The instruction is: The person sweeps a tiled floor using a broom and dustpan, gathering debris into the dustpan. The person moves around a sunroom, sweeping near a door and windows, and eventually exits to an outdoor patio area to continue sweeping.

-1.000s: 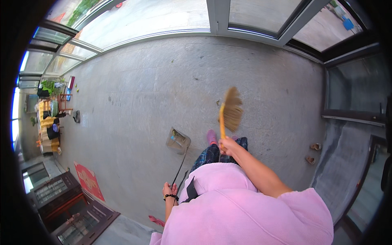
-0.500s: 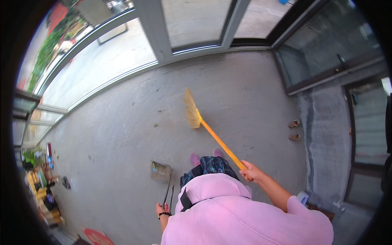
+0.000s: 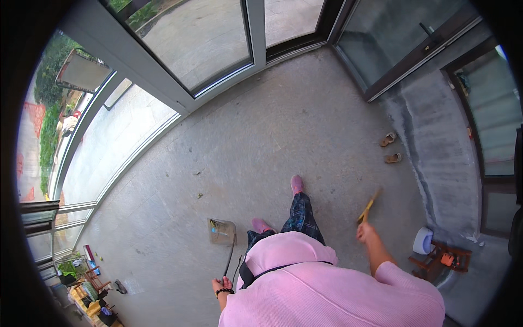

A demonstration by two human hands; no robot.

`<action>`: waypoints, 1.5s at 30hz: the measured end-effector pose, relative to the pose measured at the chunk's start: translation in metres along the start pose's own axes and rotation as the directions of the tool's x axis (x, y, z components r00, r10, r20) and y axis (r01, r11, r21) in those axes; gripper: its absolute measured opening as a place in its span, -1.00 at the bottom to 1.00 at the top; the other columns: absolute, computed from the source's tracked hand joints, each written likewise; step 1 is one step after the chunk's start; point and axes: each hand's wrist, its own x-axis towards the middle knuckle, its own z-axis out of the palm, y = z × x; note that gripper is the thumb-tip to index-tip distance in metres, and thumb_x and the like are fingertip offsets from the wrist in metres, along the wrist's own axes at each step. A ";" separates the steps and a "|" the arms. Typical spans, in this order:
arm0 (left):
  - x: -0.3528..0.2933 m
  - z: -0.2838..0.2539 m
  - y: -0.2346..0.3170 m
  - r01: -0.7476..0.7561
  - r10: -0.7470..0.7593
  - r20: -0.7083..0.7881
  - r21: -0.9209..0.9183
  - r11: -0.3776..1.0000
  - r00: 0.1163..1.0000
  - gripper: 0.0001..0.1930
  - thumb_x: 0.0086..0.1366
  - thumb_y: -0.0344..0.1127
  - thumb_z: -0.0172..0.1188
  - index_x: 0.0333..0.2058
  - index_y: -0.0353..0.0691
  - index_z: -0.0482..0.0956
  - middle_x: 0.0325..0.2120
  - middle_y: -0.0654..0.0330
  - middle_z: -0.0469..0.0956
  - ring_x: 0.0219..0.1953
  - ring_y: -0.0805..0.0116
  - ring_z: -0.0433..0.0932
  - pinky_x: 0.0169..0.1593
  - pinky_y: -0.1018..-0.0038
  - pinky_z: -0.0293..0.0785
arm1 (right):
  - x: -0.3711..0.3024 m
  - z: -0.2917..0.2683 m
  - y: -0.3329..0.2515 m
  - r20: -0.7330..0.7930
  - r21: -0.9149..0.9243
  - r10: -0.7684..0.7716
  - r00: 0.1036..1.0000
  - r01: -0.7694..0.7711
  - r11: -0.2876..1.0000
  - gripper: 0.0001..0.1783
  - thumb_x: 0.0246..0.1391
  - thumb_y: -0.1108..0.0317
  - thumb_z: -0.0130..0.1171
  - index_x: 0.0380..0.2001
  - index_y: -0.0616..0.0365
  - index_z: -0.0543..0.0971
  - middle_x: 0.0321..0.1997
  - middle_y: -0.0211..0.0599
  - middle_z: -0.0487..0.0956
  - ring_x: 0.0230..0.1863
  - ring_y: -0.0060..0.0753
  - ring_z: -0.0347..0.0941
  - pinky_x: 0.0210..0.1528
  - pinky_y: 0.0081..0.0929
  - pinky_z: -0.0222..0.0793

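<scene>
My right hand (image 3: pixel 366 232) is closed around the orange-yellow handle of a broom (image 3: pixel 370 205), held out to the right of my body. The broom looks short from here, and its bristles are hard to make out. Low on my left side, my left hand (image 3: pixel 220 284), with a beaded bracelet at the wrist, grips the long dark handle of a translucent dustpan (image 3: pixel 222 232). The dustpan is down by the floor, left of my feet, with a few small bits inside it.
Small bits of debris (image 3: pixel 200 195) lie on the grey concrete floor (image 3: pixel 261 136) ahead. A pair of sandals (image 3: pixel 392 158) sits by the right wall. A wooden stool (image 3: pixel 447 260) stands at the right, beside a pale blue-white object (image 3: pixel 423 241). Framed glass panels (image 3: pixel 190 43) border the far side.
The broom has swung from in front of me to my right side. One foot has stepped forward. My view has turned to the right, and the dustpan stays on my left.
</scene>
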 end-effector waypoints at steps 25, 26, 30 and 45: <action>-0.195 0.154 -0.091 -0.090 0.089 -0.075 -0.006 0.996 0.993 -0.76 0.11 -0.08 -0.12 -0.46 -0.11 0.18 -0.63 0.16 0.45 -0.62 0.29 0.47 -0.51 0.36 0.44 | -0.082 0.301 -0.161 0.656 -0.670 0.244 0.714 0.402 0.624 -0.85 -0.13 0.47 -0.02 -0.41 0.07 0.31 -0.74 -0.42 0.28 -0.83 -0.56 0.10 -0.84 -0.56 0.04; -0.199 0.165 -0.092 -0.078 0.077 -0.080 -0.007 0.997 0.994 -0.76 0.11 -0.09 -0.12 -0.46 -0.12 0.18 -0.62 0.16 0.45 -0.62 0.28 0.47 -0.51 0.35 0.44 | -0.098 0.291 -0.176 0.675 -0.652 0.239 0.698 0.414 0.635 -0.83 -0.13 0.47 -0.01 -0.37 0.07 0.32 -0.72 -0.42 0.29 -0.82 -0.57 0.12 -0.84 -0.57 0.04; -0.134 0.162 -0.076 0.122 -0.122 -0.009 0.003 0.992 0.992 -0.79 0.12 -0.11 -0.14 -0.46 -0.10 0.18 -0.61 0.16 0.44 -0.61 0.29 0.47 -0.50 0.34 0.44 | -0.136 0.218 -0.211 0.789 -0.482 0.096 0.606 0.514 0.710 -0.57 -0.13 0.49 0.04 -0.09 0.04 0.32 -0.69 -0.43 0.30 -0.80 -0.62 0.17 -0.83 -0.59 0.08; -0.147 0.331 -0.001 0.029 -0.038 0.068 0.121 0.992 0.997 -0.76 0.12 -0.07 -0.16 -0.39 -0.09 0.18 -0.46 0.19 0.44 -0.53 0.32 0.47 -0.37 0.25 0.37 | -0.048 0.145 -0.336 -0.061 -0.348 -0.349 0.935 0.307 0.886 -0.89 -0.13 0.46 -0.13 -0.51 0.12 0.41 -0.77 -0.37 0.28 -0.79 -0.51 0.18 -0.81 -0.51 0.05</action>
